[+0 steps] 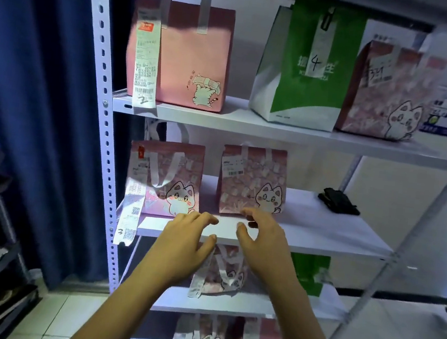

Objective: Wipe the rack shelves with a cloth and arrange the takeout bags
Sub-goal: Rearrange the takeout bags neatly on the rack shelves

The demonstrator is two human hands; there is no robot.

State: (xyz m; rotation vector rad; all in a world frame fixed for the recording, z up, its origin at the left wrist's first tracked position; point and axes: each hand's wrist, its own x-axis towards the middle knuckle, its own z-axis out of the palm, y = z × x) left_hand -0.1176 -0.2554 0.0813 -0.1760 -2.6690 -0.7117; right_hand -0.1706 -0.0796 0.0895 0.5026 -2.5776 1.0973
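Overhead, white rack (277, 132), blue curtain (29, 89).

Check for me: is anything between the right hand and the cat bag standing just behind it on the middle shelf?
Nothing visible is. The right hand hovers at the front edge of the middle shelf, fingers spread, directly before the cat bag. The black cloth lies well off to the right.
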